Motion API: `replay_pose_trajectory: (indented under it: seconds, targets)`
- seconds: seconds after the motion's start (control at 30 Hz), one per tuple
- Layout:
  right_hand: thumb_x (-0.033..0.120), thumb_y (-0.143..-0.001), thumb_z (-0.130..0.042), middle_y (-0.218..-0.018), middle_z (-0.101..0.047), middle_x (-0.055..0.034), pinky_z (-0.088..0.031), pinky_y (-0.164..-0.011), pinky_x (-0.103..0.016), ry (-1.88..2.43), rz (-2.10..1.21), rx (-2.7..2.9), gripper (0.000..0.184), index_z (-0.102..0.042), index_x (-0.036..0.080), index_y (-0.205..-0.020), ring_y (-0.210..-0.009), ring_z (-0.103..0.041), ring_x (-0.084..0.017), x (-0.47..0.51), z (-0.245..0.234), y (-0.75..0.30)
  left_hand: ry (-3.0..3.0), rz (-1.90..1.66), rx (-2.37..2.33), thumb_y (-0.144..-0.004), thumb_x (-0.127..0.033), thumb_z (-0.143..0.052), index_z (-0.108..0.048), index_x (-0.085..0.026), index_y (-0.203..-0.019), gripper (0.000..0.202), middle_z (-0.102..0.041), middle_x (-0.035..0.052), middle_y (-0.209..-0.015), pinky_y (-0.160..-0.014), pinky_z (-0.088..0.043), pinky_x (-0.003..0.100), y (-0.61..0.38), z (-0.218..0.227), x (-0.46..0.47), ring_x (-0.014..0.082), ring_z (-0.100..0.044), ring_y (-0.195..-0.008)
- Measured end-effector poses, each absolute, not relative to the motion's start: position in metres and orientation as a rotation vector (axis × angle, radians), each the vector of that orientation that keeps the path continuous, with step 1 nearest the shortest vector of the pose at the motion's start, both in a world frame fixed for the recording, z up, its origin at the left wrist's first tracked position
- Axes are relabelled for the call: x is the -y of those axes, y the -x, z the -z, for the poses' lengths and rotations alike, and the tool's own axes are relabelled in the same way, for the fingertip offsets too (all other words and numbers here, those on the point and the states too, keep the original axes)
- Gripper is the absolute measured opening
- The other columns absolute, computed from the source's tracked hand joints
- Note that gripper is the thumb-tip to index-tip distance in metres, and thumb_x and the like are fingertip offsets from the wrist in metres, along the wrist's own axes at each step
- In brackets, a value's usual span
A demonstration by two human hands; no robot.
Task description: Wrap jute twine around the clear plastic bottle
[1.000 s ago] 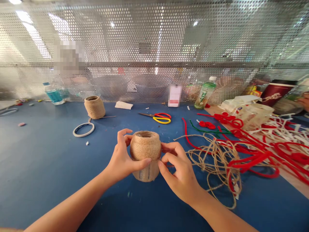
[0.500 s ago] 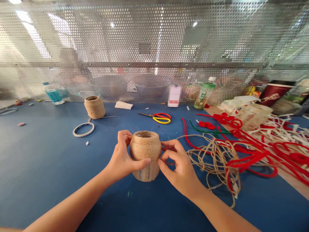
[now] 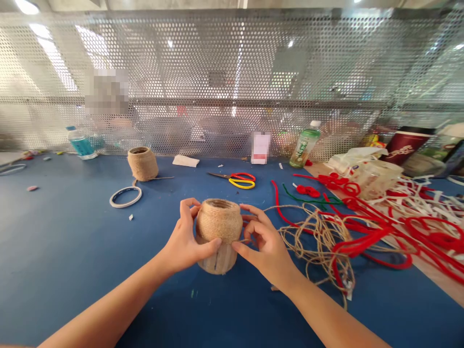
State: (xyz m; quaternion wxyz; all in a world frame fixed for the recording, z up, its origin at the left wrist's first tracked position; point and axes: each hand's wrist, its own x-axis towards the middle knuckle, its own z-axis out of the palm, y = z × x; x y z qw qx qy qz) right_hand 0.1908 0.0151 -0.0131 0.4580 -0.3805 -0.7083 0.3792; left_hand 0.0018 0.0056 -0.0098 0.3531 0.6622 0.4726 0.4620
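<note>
Twine-wrapped jar [image 3: 219, 220], one, upright between both hands near the middle of the blue table [image 3: 65, 261]: left hand [image 3: 184, 237] has its fingers [image 3: 186, 208] curled around the far side, thumb across the front; right hand [image 3: 264, 244] pinches the jute strand [image 3: 243, 240] at the wrap's lower edge, where snug, level turns matter. Also counted: second wrapped jar [image 3: 142, 164], one; tape roll [image 3: 125, 197], one; scissors [image 3: 239, 181], one pair; bottles [image 3: 304, 149], two; green pipe cleaner [image 3: 308, 198], one.

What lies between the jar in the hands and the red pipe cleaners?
From the jar to the pipe cleaners: the right hand, then loose twine, in the head view.
</note>
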Motion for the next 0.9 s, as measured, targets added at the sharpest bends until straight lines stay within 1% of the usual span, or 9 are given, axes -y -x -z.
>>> replay_pose_trajectory:
  seconds: [0.13,0.27,0.43,0.53,0.63,0.77,0.9]
  targets:
    - [0.025,-0.070,-0.065,-0.118,-0.042,-0.0065,-0.051,-0.083,-0.032,0.922,-0.902,1.752,0.028,-0.041,0.017,-0.059,-0.115,-0.045,-0.022,-0.0135,0.0140,-0.1899,-1.741,-1.165,-1.194,-0.063,-0.032,-0.066,-0.016,-0.024,-0.112,0.071,-0.051,0.0082,-0.110,-0.091,-0.038,0.044,-0.0050,0.0077,-0.0031,0.0219,-0.051,-0.100]
    - [0.025,-0.071,-0.064,-0.115,-0.041,-0.0072,-0.053,-0.076,-0.032,0.932,-0.886,1.778,0.028,-0.041,0.016,-0.058,-0.109,-0.048,-0.022,-0.0111,0.0133,-0.1893,-1.719,-1.178,-1.221,-0.056,-0.034,-0.073,-0.014,-0.024,-0.117,0.085,-0.050,0.0097,-0.112,-0.094,-0.037,0.046,-0.0085,0.0076,-0.0013,0.0250,-0.051,-0.105]
    - [0.024,-0.072,-0.063,-0.112,-0.043,-0.0067,-0.054,-0.073,-0.032,0.928,-0.821,1.841,0.029,-0.040,0.016,-0.056,-0.105,-0.049,-0.021,-0.0096,0.0107,-0.1894,-1.705,-1.201,-1.243,-0.058,-0.033,-0.073,-0.013,-0.025,-0.120,0.086,-0.052,0.0094,-0.110,-0.094,-0.039,0.046,-0.0096,0.0083,0.0010,0.0249,-0.053,-0.104]
    - [0.023,-0.072,-0.063,-0.109,-0.044,-0.0059,-0.052,-0.075,-0.033,0.917,-0.773,1.874,0.029,-0.040,0.016,-0.056,-0.103,-0.051,-0.020,-0.0099,0.0094,-0.1899,-1.687,-1.212,-1.241,-0.059,-0.032,-0.073,-0.014,-0.025,-0.120,0.085,-0.052,0.0094,-0.110,-0.093,-0.040,0.045,-0.0103,0.0070,0.0021,0.0245,-0.054,-0.104]
    - [0.024,-0.072,-0.064,-0.107,-0.045,-0.0056,-0.051,-0.079,-0.035,0.929,-0.717,1.910,0.030,-0.040,0.016,-0.056,-0.101,-0.053,-0.020,-0.0098,0.0079,-0.1903,-1.665,-1.233,-1.248,-0.057,-0.029,-0.073,-0.015,-0.025,-0.119,0.085,-0.053,0.0090,-0.109,-0.092,-0.041,0.046,-0.0115,0.0049,0.0026,0.0245,-0.055,-0.102]
    - [0.024,-0.072,-0.063,-0.108,-0.046,-0.0061,-0.051,-0.079,-0.035,0.915,-0.709,1.933,0.028,-0.041,0.016,-0.057,-0.103,-0.052,-0.021,-0.0083,0.0060,-0.1910,-1.622,-1.271,-1.239,-0.055,-0.024,-0.073,-0.018,-0.025,-0.117,0.083,-0.054,0.0080,-0.108,-0.091,-0.041,0.047,-0.0122,0.0041,0.0023,0.0245,-0.056,-0.100]
    - [0.019,-0.073,-0.061,-0.112,-0.045,-0.0060,-0.047,-0.089,-0.039,0.867,-0.716,1.940,0.022,-0.043,0.017,-0.061,-0.107,-0.051,-0.021,-0.0064,0.0059,-0.1921,-1.564,-1.313,-1.191,-0.052,-0.023,-0.074,-0.019,-0.026,-0.116,0.084,-0.054,0.0069,-0.105,-0.088,-0.043,0.046,-0.0114,0.0073,0.0002,0.0252,-0.057,-0.099]
